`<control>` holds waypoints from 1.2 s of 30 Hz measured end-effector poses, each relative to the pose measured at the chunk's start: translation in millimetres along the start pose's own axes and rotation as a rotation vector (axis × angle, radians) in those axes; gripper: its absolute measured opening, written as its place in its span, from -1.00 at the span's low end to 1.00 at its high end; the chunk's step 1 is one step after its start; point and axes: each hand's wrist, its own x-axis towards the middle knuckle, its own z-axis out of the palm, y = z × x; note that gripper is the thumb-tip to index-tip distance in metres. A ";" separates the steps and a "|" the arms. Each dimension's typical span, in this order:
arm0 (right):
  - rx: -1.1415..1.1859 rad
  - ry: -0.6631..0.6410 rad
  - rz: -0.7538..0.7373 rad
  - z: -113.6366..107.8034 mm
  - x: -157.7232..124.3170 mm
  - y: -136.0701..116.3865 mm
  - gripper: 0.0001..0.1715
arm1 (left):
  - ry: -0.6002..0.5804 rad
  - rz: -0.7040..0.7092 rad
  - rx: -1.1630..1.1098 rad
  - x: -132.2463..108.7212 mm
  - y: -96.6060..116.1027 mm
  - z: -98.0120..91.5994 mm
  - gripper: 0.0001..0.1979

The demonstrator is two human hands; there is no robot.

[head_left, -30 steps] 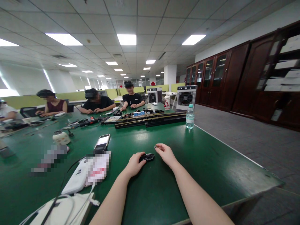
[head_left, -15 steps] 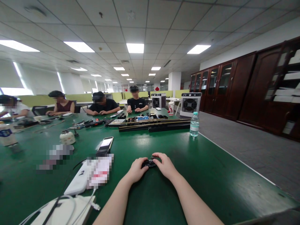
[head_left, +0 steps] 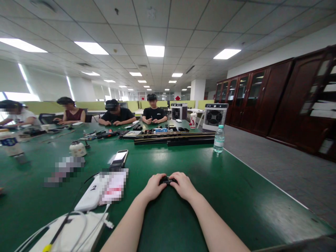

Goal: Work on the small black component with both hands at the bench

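Observation:
Both my hands rest on the green table (head_left: 236, 196) in front of me and meet over a small black part (head_left: 167, 180). My left hand (head_left: 153, 186) curls round its left end. My right hand (head_left: 184, 184) has its fingers closed on the right end. Most of the part is hidden between the fingers, so its shape is hard to make out.
A phone (head_left: 119, 157), a white power bank (head_left: 90, 197) and white cables (head_left: 70, 231) lie at my left. Long black rails (head_left: 178, 138) and a water bottle (head_left: 218, 139) stand further back. Several people sit along the far and left sides.
My right hand has come left and closed on the black part, which only my left hand held a second ago. The view has tilted slightly.

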 end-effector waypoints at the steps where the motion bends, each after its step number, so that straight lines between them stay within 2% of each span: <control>1: -0.005 -0.001 0.001 -0.1 -0.1 -0.6 -0.76 | 0.000 -0.001 0.001 -0.1 0.1 -0.1 -0.60; 23: -0.201 -0.028 -0.003 0.5 -0.9 -12.3 -0.76 | 0.014 -0.012 -0.018 1.5 -0.6 0.5 -0.57; 31: -0.058 -0.017 0.016 2.7 0.2 -4.8 -0.78 | 0.011 -0.010 -0.013 2.5 -3.4 2.7 -0.58; 36: 0.122 0.007 0.035 5.7 0.1 3.3 -0.64 | 0.020 0.020 -0.023 2.0 -3.9 2.1 -0.60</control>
